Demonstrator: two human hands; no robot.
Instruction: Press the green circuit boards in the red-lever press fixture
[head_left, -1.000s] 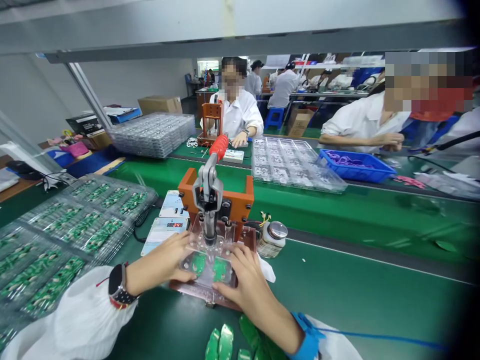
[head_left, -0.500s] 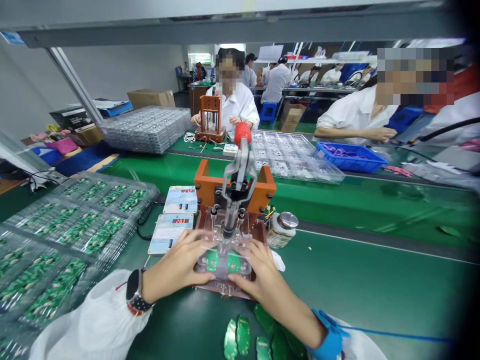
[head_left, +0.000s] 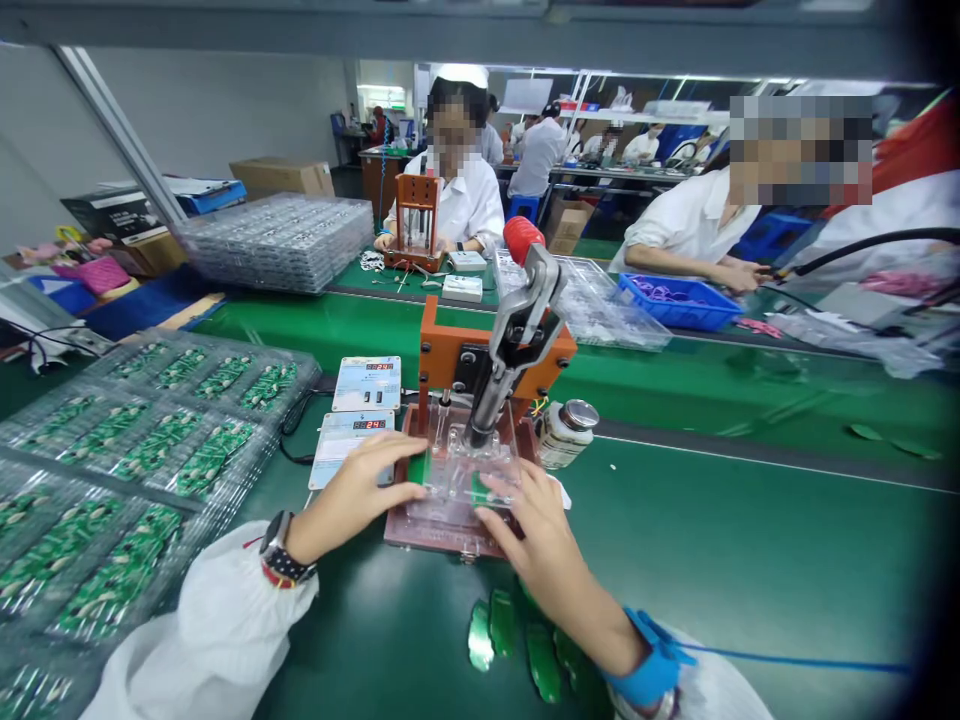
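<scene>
An orange and brown toggle-clamp fixture (head_left: 450, 535) stands before me, its red-tipped metal lever (head_left: 517, 330) raised. Beneath the lever sits a clear plastic plate (head_left: 457, 490), with green boards (head_left: 419, 470) showing under or beside it. My left hand (head_left: 371, 475) is at the plate's left side, thumb and fingers apart around a green board's edge; a firm hold does not show. Over the right part of the plate, my right hand (head_left: 536, 520) has its fingers spread, thumb near the front edge. Several loose green boards (head_left: 541, 660) lie on the bench below my right wrist.
Clear trays of green circuit boards (head_left: 161, 440) fill the left side. Two small display boxes (head_left: 356, 445) and a lidded jar (head_left: 568, 432) flank the fixture. Beyond are a blue bin (head_left: 679, 302), stacked trays (head_left: 277, 245) and co-workers in white. A blue cord runs from my right wrist.
My view has shifted, so the fixture appears farther right and higher. My left thumb has drawn back and outward from the plate's front. The red digits on the display boxes differ.
</scene>
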